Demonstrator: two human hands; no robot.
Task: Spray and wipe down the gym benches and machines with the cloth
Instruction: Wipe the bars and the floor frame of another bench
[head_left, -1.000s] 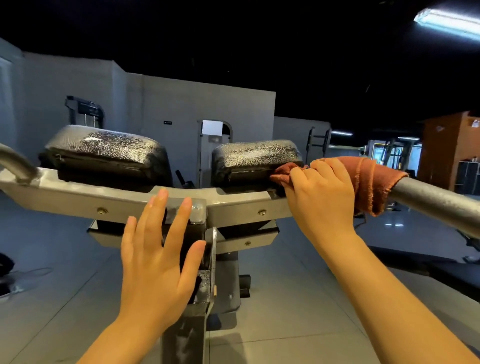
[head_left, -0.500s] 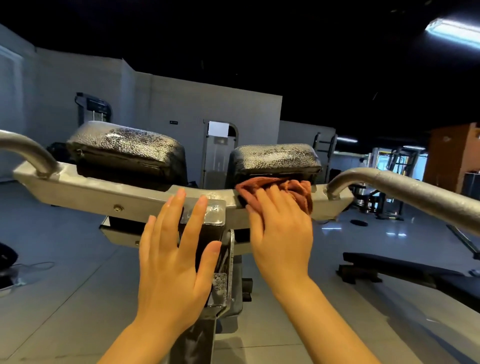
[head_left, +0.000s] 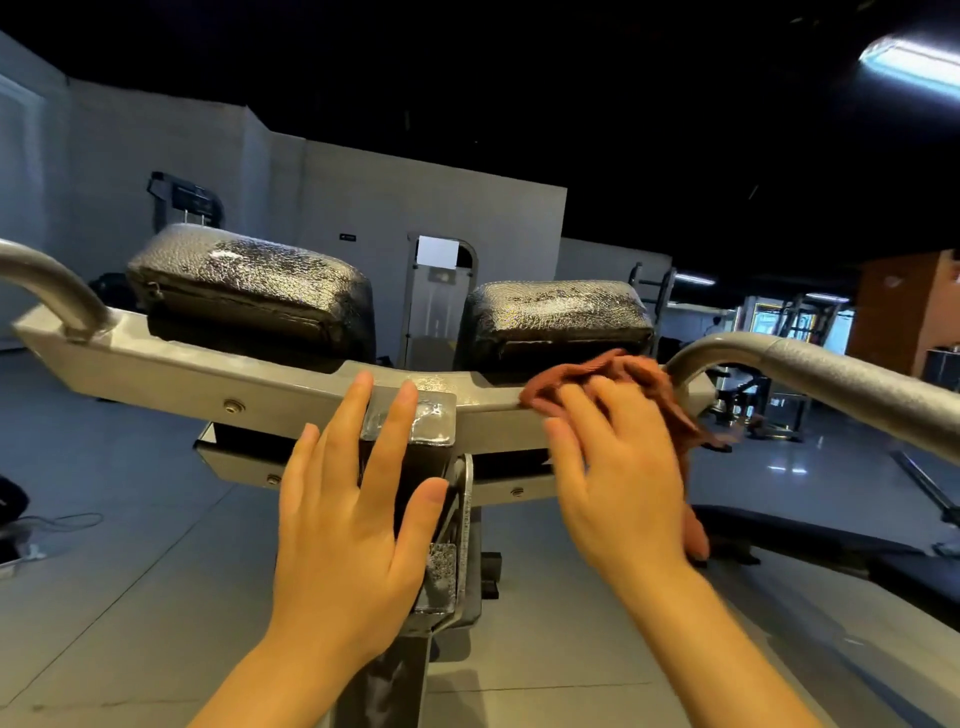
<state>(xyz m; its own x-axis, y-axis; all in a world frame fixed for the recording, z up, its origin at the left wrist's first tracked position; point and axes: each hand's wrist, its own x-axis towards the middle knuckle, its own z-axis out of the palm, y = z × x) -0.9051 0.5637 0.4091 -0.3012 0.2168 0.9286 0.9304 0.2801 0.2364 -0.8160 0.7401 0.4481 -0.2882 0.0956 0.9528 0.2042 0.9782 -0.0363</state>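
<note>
Now left hand (head_left: 349, 525) flat, fingers spread, on crossbar (head_left: 171, 366); right hand (head_left: 615, 488), blurred, seemingly flat pressing cloth (head_left: 597, 376).

The right hand (head_left: 618, 483) is motion-blurred, and it covers most of the cloth (head_left: 639, 384), so how the fingers meet the cloth cannot be told. The left hand (head_left: 348, 525) hides the front of the post (head_left: 410, 426). Both forearms run off the bottom edge. The left bar (head_left: 47, 283) and right bar (head_left: 831, 374) are cut by the side edges
</note>
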